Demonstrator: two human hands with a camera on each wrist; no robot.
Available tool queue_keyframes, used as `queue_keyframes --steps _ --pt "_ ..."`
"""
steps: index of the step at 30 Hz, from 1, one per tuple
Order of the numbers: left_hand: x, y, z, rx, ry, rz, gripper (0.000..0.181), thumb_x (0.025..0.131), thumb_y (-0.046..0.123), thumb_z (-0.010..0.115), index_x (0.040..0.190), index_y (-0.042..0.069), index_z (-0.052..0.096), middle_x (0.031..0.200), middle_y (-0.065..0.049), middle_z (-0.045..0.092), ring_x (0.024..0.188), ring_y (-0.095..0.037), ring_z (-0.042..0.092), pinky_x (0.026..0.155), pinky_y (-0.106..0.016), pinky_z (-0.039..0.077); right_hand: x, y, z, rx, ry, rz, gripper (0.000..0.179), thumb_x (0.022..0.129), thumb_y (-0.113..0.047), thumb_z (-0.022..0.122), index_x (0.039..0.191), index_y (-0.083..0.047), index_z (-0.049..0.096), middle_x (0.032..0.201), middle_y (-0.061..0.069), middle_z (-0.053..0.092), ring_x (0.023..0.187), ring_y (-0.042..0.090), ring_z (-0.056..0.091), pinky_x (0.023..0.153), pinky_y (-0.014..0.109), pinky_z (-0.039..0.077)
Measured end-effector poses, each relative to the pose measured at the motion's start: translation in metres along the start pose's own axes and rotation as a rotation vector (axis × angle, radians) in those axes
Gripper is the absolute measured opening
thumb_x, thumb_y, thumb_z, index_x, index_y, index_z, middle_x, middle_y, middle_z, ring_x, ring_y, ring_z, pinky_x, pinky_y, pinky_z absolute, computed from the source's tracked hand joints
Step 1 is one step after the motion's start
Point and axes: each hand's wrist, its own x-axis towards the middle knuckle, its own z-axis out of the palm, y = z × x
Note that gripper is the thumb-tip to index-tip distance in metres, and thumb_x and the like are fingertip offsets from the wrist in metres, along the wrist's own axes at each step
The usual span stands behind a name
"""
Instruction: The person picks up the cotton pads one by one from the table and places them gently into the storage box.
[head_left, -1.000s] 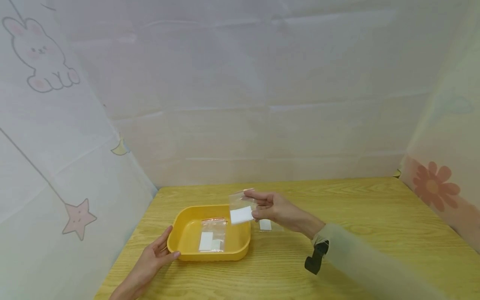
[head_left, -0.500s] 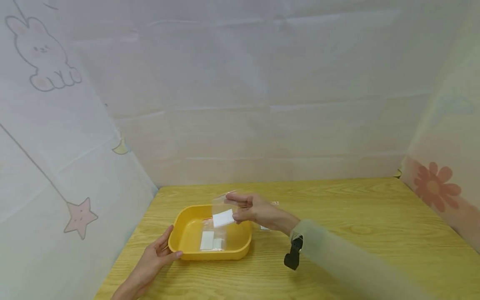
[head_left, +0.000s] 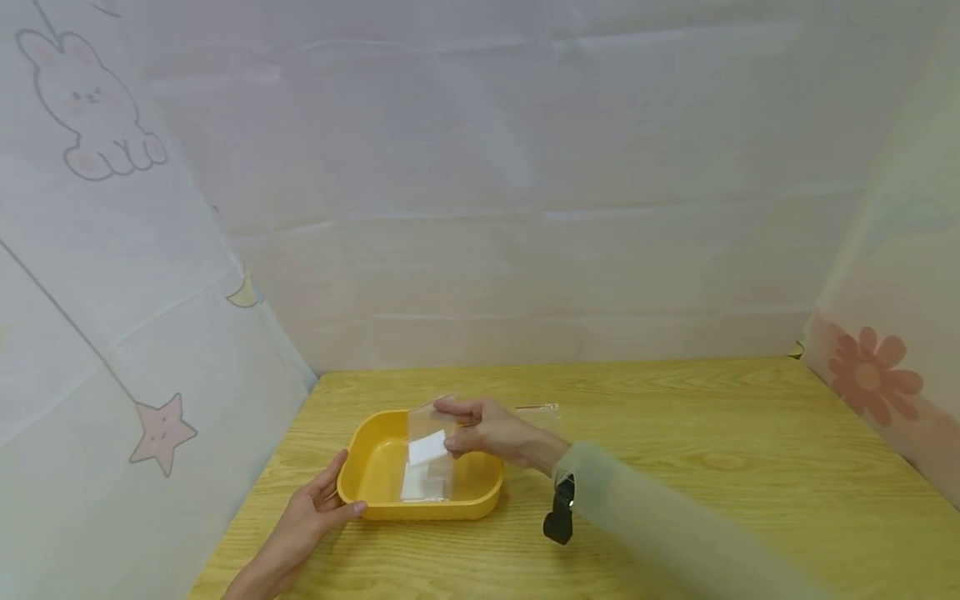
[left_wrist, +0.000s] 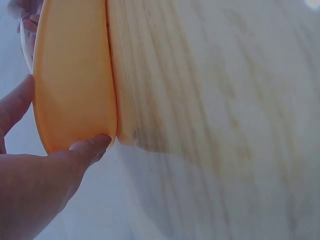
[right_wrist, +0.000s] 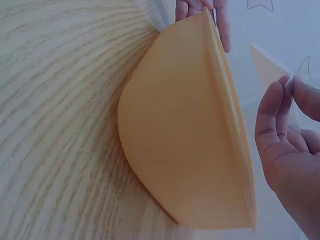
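Observation:
A yellow plastic basin (head_left: 480,510) stands at the left of the table. My left hand (head_left: 303,518) holds its left end, thumb on the front wall and fingers round the side; the left wrist view shows the thumb (left_wrist: 92,146) against the orange-looking wall. Over the basin, my right hand (head_left: 487,429) pinches a clear zip-lock bag (head_left: 427,448) with a white piece inside. In the right wrist view that bag's film (right_wrist: 267,65) rises from the fingertips. Another clear bag (head_left: 426,485) with white pieces lies on the basin floor, partly covered by the held one.
Behind the right wrist, a further clear bag (head_left: 542,412) with a red seal line lies on the wood-grain table (head_left: 675,433), mostly hidden. Pale printed sheets (head_left: 525,250) rise along the table's back and sides. A black band (head_left: 560,512) sits on the right wrist.
My right hand has carried the pinched bag leftward and lower, from the basin's right edge to above its middle. The left hand stays on the basin.

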Motion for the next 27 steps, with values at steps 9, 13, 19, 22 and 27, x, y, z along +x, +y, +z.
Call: queue_keyframes --steps 9,13,19,22,27 --pt "0.0 -0.001 0.0 0.01 0.009 -0.014 0.097 0.096 0.008 0.079 0.17 0.01 0.016 0.172 -0.017 0.014 0.148 -0.039 0.039 0.103 -0.035 0.053 0.009 0.01 0.012 0.006 0.061 0.029 0.068 0.096 0.011 0.067 0.159 0.004 0.042 0.162 0.019 0.044 0.081 0.017 0.068 0.081 0.029 0.061" --pt "0.0 -0.001 0.0 0.008 0.007 -0.011 0.097 0.096 0.008 0.079 0.17 0.01 0.016 0.172 -0.017 0.014 0.148 -0.039 0.038 0.103 -0.035 0.053 0.012 0.014 0.018 0.001 0.088 0.045 0.067 0.095 0.011 0.068 0.157 0.004 0.044 0.158 0.021 0.049 0.082 0.016 0.069 0.081 0.03 0.061" --pt "0.0 -0.002 -0.001 0.006 0.001 -0.008 0.097 0.096 0.009 0.079 0.17 0.01 0.015 0.172 -0.016 0.015 0.148 -0.039 0.039 0.103 -0.035 0.053 0.015 0.019 0.026 0.017 0.131 0.058 0.065 0.093 0.015 0.069 0.154 0.007 0.048 0.156 0.022 0.05 0.081 0.016 0.07 0.078 0.03 0.062" --pt "0.0 -0.002 -0.001 0.008 0.002 -0.008 0.097 0.096 0.009 0.079 0.17 0.011 0.015 0.172 -0.015 0.016 0.148 -0.039 0.039 0.103 -0.035 0.054 0.017 0.02 0.029 0.023 0.133 0.067 0.065 0.094 0.015 0.068 0.154 0.008 0.047 0.155 0.023 0.051 0.08 0.016 0.07 0.077 0.03 0.062" --pt "0.001 -0.002 -0.002 0.019 0.008 -0.008 0.097 0.096 0.009 0.079 0.17 0.011 0.016 0.172 -0.015 0.015 0.148 -0.038 0.039 0.103 -0.035 0.053 0.02 0.022 0.031 0.023 0.15 0.096 0.065 0.093 0.015 0.069 0.154 0.009 0.046 0.154 0.024 0.052 0.079 0.017 0.07 0.075 0.029 0.063"
